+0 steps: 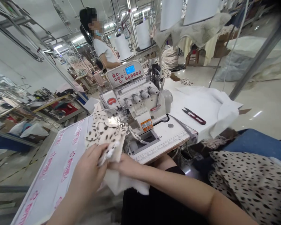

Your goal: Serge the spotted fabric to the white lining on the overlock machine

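Note:
A cream fabric piece with dark spots lies under the presser foot area of a white overlock sewing machine and hangs toward me over the table's front edge. My left hand is closed on its near edge, with the fingertips curled around the cloth. My right hand grips the same fabric from beneath, its fingers partly hidden by the folds. A narrow spotted strip trails from the needle area to the right. Pale plain cloth hangs below my hands.
Thread snips lie on white cloth right of the machine. Large thread cones stand behind it. More spotted fabric is heaped at the lower right. A co-worker is beyond the machine. Printed plastic sheeting covers the table's left side.

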The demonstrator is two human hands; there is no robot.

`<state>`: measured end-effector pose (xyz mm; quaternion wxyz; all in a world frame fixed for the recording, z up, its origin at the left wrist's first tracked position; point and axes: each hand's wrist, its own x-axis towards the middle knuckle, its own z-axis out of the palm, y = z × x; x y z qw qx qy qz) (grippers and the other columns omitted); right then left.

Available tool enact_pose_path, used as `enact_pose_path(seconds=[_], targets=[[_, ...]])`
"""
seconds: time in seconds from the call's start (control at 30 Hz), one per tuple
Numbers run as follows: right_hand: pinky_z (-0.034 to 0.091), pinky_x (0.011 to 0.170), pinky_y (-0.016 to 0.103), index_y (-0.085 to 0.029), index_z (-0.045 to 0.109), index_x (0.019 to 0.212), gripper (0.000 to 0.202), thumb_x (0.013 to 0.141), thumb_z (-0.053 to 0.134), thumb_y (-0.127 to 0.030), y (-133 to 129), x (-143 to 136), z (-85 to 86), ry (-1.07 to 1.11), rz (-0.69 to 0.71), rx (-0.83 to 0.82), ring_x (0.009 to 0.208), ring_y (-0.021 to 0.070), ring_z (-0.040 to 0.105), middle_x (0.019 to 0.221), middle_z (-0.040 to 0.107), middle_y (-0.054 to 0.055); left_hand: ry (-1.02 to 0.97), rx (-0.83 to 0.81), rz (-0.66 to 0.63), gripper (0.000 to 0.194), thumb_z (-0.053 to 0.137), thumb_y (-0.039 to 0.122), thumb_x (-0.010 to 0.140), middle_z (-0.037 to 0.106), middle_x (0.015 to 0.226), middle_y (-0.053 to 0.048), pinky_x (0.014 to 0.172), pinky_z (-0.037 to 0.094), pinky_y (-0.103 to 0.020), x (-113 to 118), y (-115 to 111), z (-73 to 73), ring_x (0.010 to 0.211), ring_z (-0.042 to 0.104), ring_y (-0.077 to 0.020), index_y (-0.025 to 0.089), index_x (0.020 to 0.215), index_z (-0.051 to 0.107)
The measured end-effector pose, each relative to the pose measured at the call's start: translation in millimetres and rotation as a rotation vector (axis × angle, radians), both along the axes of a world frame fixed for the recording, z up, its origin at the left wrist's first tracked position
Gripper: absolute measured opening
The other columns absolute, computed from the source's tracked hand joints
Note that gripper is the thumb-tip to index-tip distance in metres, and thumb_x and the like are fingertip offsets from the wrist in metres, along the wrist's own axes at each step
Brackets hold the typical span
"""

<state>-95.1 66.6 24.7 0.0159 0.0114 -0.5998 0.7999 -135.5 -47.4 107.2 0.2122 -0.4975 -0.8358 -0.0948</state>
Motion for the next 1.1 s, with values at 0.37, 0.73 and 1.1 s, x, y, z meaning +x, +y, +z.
enact_pose_path(seconds=[0.37, 0.73, 1.1], targets=[[0.042, 0.066, 0.027, -0.015, 0.057, 0.084, 0.016, 0.08, 0.054, -0.03, 48, 49, -22.5, 0.102, -0.211, 0.353, 0.074, 0.0175, 0.054, 0.08, 0.059, 0.003, 0.083, 0.054, -0.128, 0.035, 0.055, 0.016, 0.079, 0.05, 0.09, -0.009, 0.075, 0.042, -0.035, -1, 19, -29.3, 0.085, 0.048, -0.0208, 0.011, 0.114, 0.05], [0.037, 0.054, 0.022, -0.022, 0.038, 0.113, 0.038, 0.079, 0.056, -0.022, 30, 56, -49.2, 0.089, -0.215, 0.056, 0.059, 0.012, 0.05, 0.072, 0.057, -0.003, 0.093, -0.032, -0.32, 0.031, 0.047, 0.008, 0.082, 0.05, 0.081, -0.008, 0.064, 0.039, -0.029, 11, 23, -20.0, 0.073, 0.044, -0.0166, 0.005, 0.113, 0.05], [0.03, 0.055, 0.021, -0.017, 0.045, 0.067, 0.018, 0.075, 0.06, -0.02, 49, 59, -32.5, 0.049, -0.179, 0.326, 0.061, 0.0098, 0.04, 0.063, 0.044, -0.004, -0.013, -0.034, -0.307, 0.032, 0.044, 0.007, 0.08, 0.049, 0.081, -0.008, 0.063, 0.042, -0.03, 8, 21, -35.0, 0.074, 0.043, -0.0175, 0.006, 0.112, 0.051]])
